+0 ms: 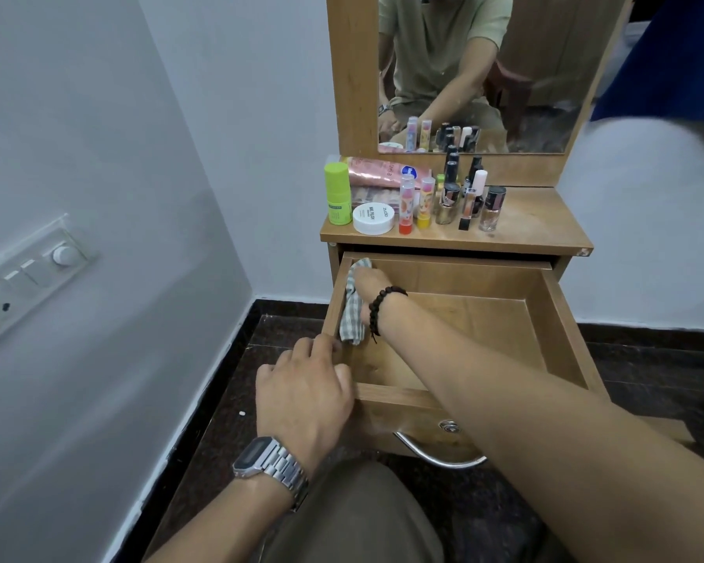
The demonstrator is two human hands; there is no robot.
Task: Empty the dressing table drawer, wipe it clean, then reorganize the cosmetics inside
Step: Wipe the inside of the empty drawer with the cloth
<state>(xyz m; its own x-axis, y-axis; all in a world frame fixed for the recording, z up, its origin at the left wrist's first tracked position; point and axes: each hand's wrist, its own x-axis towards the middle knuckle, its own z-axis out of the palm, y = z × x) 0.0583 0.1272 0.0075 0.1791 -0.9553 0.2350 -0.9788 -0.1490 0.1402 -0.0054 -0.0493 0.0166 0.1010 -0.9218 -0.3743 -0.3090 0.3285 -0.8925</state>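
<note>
Nearest me, the left hand (307,384) rests loose-fingered on the drawer's (561,319) front left corner, which should steady it. Further in, the right hand (368,284) grips the cloth (352,314) at the back left corner; I'd drag it firmly along each seam. The cosmetics (423,197) wait up on the bench (537,221).

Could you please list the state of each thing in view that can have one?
Drawer: pulled open, emptied.
Checked cloth: pressed into the drawer's back left corner.
Right hand: holds the cloth.
Left hand: rests on the drawer's front left corner.
Green bottle: upright, capped.
White jar: lid on.
Nail polish bottles: upright, capped.
</note>
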